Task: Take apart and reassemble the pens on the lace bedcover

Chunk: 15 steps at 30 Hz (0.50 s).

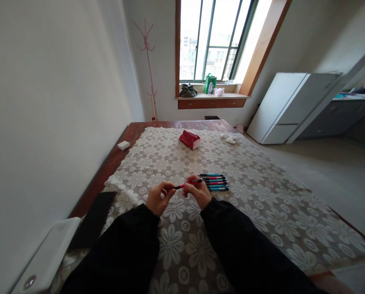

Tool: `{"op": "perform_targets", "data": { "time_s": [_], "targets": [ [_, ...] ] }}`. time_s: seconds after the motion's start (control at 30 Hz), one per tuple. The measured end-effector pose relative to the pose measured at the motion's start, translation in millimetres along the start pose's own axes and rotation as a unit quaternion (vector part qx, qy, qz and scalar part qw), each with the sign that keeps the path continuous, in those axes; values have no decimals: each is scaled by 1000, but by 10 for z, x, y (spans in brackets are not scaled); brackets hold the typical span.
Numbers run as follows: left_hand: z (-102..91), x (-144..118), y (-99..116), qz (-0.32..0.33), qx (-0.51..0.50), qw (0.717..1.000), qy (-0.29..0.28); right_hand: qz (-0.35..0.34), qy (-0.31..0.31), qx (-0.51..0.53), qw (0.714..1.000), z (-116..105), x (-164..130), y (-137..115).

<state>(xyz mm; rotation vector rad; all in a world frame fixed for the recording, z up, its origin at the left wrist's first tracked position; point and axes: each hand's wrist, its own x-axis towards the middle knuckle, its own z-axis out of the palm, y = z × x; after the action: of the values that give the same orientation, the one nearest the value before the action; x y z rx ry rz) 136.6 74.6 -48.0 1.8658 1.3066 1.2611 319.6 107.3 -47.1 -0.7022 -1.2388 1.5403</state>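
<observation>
A red and black pen is held level between my two hands above the tablecloth. My left hand pinches its black end at the left. Closed round the red barrel farther right is my right hand, and the pen's other end sticks out past its fingers. Just beyond and to the right of that hand lie several pens in a row, some blue and some red, with black parts. My right hand partly hides their left ends.
A floral lace cloth covers the wooden table. On it are a red tissue pack, crumpled white tissues and a dark flat panel. A white box and a white appliance sit along the left.
</observation>
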Motion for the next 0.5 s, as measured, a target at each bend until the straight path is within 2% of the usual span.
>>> {"op": "perform_targets", "data": {
  "time_s": [0.07,0.17,0.27,0.37,0.43,0.5],
  "targets": [
    [-15,3,1,11,26,1000,1,30,-17,-54,998,-3,-17,-19],
    [-14,-10,14,34,58,998,-6,65,-7,-111,992,-3,-37,-39],
    [-6,-32,28,62,69,996,-10,88,-9,-71,994,3,-48,-38],
    [-8,-43,31,122,73,990,-20,114,-28,-26,993,3,-45,-16],
    [-10,-44,30,156,85,984,-21,123,-19,-24,992,0,-38,8],
    [-12,-44,34,158,98,982,-18,121,2,-34,992,-3,-34,34]
  ]
}}
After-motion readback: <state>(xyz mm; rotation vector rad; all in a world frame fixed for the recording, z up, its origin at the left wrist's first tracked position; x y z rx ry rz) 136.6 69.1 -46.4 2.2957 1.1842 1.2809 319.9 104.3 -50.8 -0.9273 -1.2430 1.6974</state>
